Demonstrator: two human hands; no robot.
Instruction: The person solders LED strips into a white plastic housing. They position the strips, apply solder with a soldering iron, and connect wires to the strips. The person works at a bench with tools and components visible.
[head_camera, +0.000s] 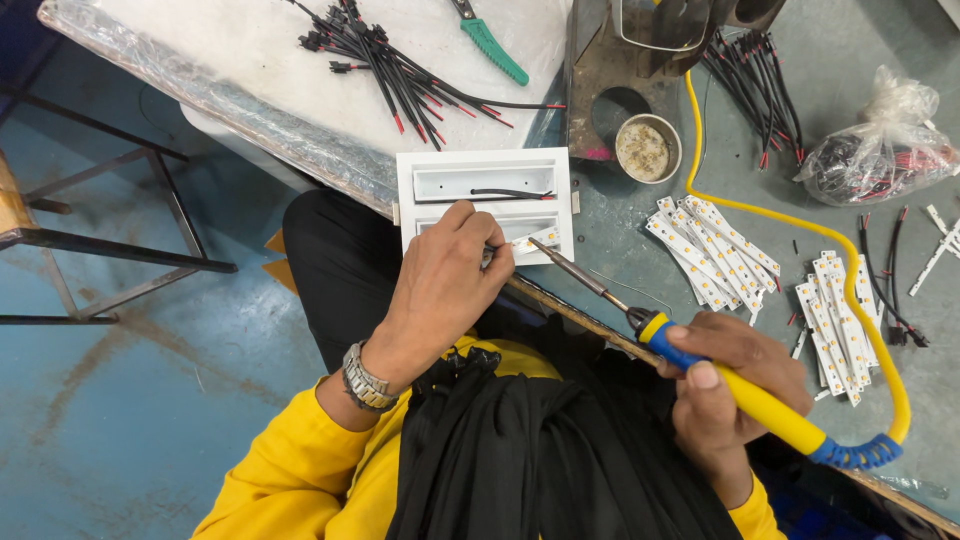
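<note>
Bright, even light, soft shadows, sharp focus, perhaps slight edge distortion.

A single package shows: a crumpled clear plastic bag (878, 140), knotted at its top, lying on the grey bench at the far right edge, just beside a loose bunch of black wires. Red and black wires fill it. No labels, signs or screens are visible

Bright yellow long sleeves (300, 470) cover both arms; a metal-link wristwatch (365, 382) circles the left wrist, and a black cloth (540, 450) drapes over dark trousers (345, 265).
</note>
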